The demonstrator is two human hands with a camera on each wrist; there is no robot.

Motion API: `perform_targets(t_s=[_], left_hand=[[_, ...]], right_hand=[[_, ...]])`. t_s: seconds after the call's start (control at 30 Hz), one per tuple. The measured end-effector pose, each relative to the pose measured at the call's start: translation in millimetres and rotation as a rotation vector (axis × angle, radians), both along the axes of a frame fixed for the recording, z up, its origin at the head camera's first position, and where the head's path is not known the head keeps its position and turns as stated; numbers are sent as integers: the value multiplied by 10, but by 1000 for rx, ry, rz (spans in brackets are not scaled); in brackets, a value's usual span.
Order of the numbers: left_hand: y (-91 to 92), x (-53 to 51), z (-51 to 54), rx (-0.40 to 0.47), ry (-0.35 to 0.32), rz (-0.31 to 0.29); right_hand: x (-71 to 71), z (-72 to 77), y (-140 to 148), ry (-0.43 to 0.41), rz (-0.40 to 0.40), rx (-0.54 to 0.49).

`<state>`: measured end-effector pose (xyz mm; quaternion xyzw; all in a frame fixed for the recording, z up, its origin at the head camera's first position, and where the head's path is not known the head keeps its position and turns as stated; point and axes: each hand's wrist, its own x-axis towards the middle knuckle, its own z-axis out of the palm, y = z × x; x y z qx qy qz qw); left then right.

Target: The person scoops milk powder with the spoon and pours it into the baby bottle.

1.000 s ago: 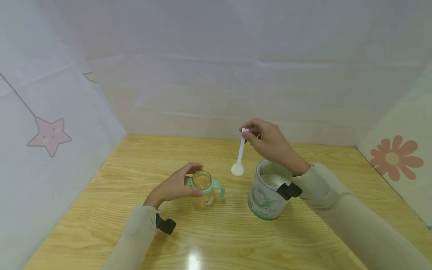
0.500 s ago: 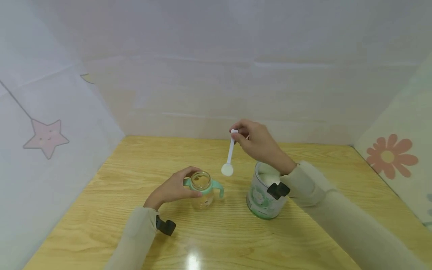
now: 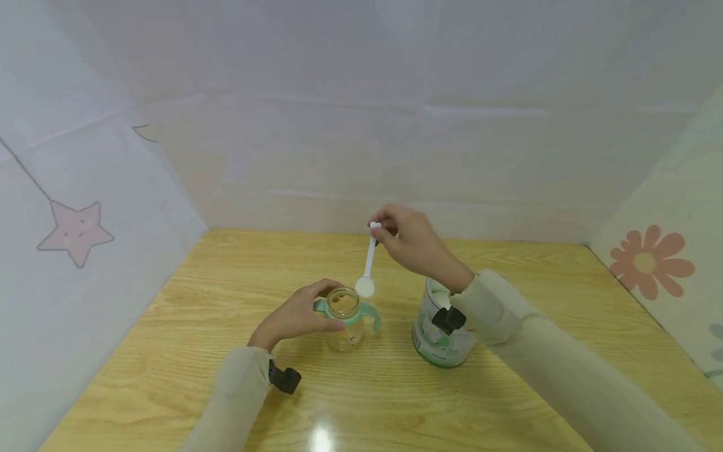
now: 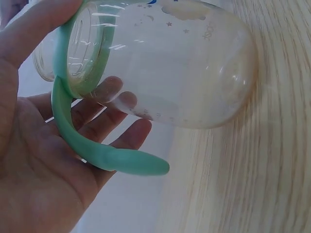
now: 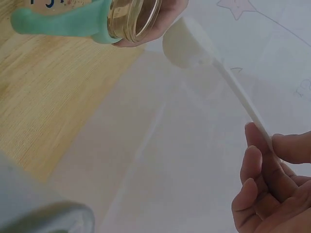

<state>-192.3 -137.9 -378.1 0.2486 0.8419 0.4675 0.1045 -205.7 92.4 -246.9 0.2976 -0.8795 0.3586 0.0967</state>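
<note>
A clear baby bottle [image 3: 346,336] with a green two-handled collar stands uncapped on the table. My left hand [image 3: 302,312] grips it around the collar, thumb in front and fingers behind; the left wrist view shows a green handle [image 4: 121,159] in front of the palm. My right hand [image 3: 409,242] pinches the end of a white measuring scoop [image 3: 365,287] between thumb and fingers. White powder shows in the scoop, which hangs just right of the bottle's open mouth [image 5: 141,19] and above its level. A formula can [image 3: 440,342] of white powder stands open, partly hidden by the right forearm.
The wooden table [image 3: 339,402] runs back to a pale cloth backdrop [image 3: 339,144]. Printed cloth also hangs at both sides, with a pink star [image 3: 76,232] and a red flower [image 3: 649,263]. Black wrist cameras sit on both cuffs.
My right hand has moved left with the scoop, from near the can to beside the bottle's mouth. The left hand and bottle have shifted slightly right. The can stays in place.
</note>
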Motion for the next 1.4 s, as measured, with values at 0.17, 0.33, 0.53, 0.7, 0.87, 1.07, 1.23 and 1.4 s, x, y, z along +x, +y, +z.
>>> perform_targets(t_s=[0.17, 0.33, 0.53, 0.7, 0.87, 1.07, 1.23, 1.4], left_hand=[[42, -17, -41, 8, -1, -15], [76, -27, -41, 5, -16, -9], [87, -41, -32, 1, -12, -17], [86, -43, -26, 3, -7, -23], [78, -42, -21, 3, -9, -26], [80, -41, -18, 9, -19, -25], [84, -37, -15, 8, -24, -25], [79, -32, -15, -2, -13, -25]], right_hand=[[-9, -15, -48, -6, -11, 19], [-22, -33, -70, -21, -17, 31], [-20, -58, -90, -25, -2, 55], [22, -63, -100, -53, 0, 75], [84, -67, -100, -51, 7, 89], [186, -94, -82, -2, 33, 105], [255, -137, -47, 36, 52, 107], [316, -174, -2, 52, 75, 96]])
